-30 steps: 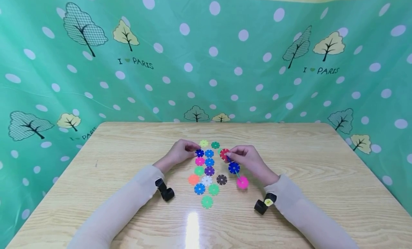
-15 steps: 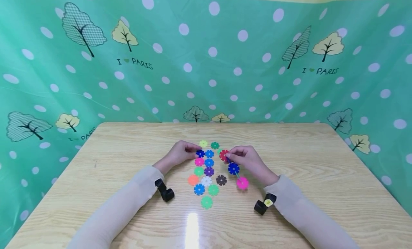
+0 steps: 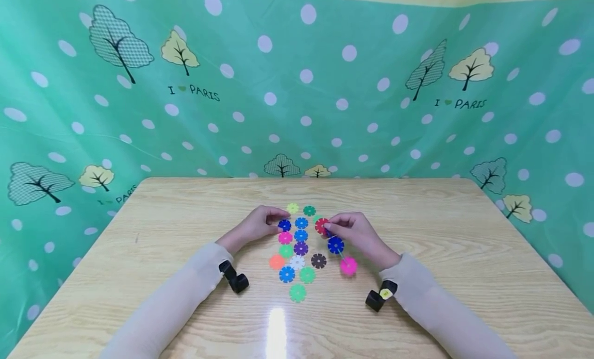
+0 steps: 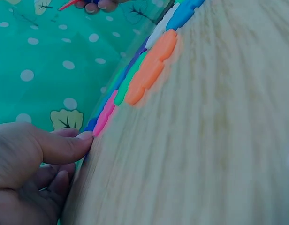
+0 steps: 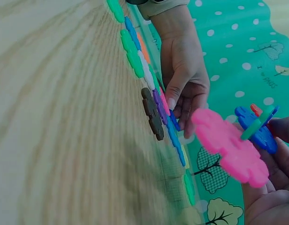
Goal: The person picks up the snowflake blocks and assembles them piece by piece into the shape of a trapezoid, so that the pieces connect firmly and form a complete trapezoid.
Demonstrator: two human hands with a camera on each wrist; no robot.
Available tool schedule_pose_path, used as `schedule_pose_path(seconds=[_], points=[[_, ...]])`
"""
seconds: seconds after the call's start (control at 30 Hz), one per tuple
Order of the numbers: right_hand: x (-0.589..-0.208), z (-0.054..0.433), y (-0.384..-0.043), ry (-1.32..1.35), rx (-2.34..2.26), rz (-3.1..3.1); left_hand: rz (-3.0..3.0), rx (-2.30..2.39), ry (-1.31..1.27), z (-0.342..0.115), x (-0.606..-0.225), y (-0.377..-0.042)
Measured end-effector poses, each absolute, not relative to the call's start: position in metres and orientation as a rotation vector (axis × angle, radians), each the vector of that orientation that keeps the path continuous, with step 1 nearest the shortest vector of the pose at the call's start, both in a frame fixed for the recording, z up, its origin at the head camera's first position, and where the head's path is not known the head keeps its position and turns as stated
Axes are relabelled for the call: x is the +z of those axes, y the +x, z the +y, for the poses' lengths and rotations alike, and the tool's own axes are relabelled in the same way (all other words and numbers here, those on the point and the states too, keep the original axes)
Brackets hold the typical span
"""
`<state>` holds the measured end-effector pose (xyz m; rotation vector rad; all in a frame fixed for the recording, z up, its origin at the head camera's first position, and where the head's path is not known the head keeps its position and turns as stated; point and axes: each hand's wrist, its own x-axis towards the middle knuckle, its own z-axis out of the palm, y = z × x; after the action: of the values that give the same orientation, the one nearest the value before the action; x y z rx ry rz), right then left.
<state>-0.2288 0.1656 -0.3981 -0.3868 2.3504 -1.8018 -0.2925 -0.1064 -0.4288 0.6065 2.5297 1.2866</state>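
My left hand [image 3: 260, 225] has thumb and fingertips pinched at the edge of a dark blue notched interlocking disc [image 3: 284, 225], which lies flat at the left of the group. Just below that disc lies a pink disc [image 3: 285, 238]. My right hand [image 3: 357, 230] holds a chain of joined discs by its upper end, at the red disc [image 3: 321, 226]. From there the chain runs down to a blue disc [image 3: 336, 245] and a bright pink disc [image 5: 231, 147], with a green connecting disc [image 5: 258, 124] edge-on between them. Fingers hide part of the chain's upper end.
Several loose discs lie flat between the hands, among them a brown disc [image 3: 318, 261], an orange disc [image 3: 277, 262] and a light green disc [image 3: 298, 293] nearest me. A wooden table [image 3: 464, 276] carries everything. Behind it hangs a green dotted curtain [image 3: 325, 91].
My left hand has shifted the dark blue disc slightly left and toward me. The pink and green discs below it moved a little toward me too. The right hand stays nearly still with its chain.
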Motion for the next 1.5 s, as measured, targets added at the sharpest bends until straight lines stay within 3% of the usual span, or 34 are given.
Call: schedule_pose_path(seconds=[0.97,1.5], points=[[-0.397,0.167,-0.230,-0.246,-1.869,2.261,2.560,1.551,0.213,-0.114,-0.412,-0.279],[-0.396,0.164,-0.227,-0.235,-1.850,2.276,2.373,1.806,0.421,-0.070,-0.393,-0.239]])
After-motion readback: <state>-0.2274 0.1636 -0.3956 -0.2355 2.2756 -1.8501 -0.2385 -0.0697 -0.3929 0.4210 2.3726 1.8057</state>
